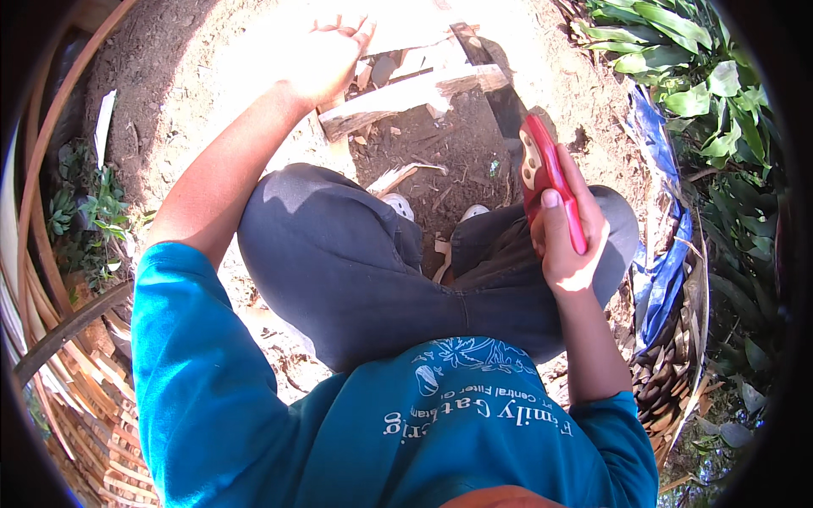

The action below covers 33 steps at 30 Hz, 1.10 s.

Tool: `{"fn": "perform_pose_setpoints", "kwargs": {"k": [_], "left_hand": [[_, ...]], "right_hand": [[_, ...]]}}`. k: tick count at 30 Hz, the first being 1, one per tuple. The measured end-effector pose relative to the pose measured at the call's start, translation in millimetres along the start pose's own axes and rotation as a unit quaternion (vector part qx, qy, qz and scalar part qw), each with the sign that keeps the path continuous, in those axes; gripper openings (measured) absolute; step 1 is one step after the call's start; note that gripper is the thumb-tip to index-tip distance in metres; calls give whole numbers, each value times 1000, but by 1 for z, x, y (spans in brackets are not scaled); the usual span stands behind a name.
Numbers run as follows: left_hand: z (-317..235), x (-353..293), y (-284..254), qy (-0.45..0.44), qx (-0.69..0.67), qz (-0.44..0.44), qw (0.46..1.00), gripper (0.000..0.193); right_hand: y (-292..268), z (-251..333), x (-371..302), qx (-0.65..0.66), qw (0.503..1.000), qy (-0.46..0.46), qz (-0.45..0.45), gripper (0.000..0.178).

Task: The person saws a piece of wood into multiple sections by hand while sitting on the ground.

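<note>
My right hand (569, 224) is closed around the red handle of a large knife (552, 173), its thumb lying along the grip. The handle has a pale side with dark round spots. From it a dark blade runs up and away to the left, partly covered in view by the end of a pale piece of wood (398, 100). My left hand (332, 57) reaches out beyond the near end of that wood, fingers apart, with nothing visible in them. Strong glare washes out its fingertips and the ground around it.
Wood chips and a splintered strip (406, 175) lie on the soil between my bent legs (339, 254). On the left are curved cane-like strips (42, 279); on the right, a blue sheet (665, 279), woven material (673, 381) and leafy plants (720, 102).
</note>
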<state>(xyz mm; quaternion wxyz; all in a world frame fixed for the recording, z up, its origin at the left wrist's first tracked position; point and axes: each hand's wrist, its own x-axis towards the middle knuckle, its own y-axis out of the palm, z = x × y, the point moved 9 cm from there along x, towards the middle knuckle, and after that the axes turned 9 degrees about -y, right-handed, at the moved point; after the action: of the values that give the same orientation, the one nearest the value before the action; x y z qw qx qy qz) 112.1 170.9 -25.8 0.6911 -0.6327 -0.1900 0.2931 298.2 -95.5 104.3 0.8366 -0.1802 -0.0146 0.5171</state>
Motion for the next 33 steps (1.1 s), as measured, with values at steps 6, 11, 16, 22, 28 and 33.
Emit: {"fn": "perform_pose_setpoints", "kwargs": {"k": [6, 11, 16, 22, 28, 33], "left_hand": [[-4, -1, 3, 20, -22, 7, 1000, 64], [1, -2, 1, 0, -13, 30, 999, 61], [0, 1, -4, 39, -31, -10, 999, 50], [4, 5, -1, 27, -77, -43, 996, 42], [5, 4, -2, 18, -8, 53, 998, 42], [8, 7, -7, 76, 27, -205, 976, 39]], "right_hand": [[37, -28, 80, 71, 994, -73, -31, 46], [3, -19, 7, 76, 997, -2, -25, 47], [33, -31, 66, 138, 988, -52, -34, 44], [43, -35, 78, 170, 983, -56, -44, 43], [5, -16, 20, 121, 992, -22, -11, 45], [56, -39, 117, 174, 982, -72, -31, 48]]}}
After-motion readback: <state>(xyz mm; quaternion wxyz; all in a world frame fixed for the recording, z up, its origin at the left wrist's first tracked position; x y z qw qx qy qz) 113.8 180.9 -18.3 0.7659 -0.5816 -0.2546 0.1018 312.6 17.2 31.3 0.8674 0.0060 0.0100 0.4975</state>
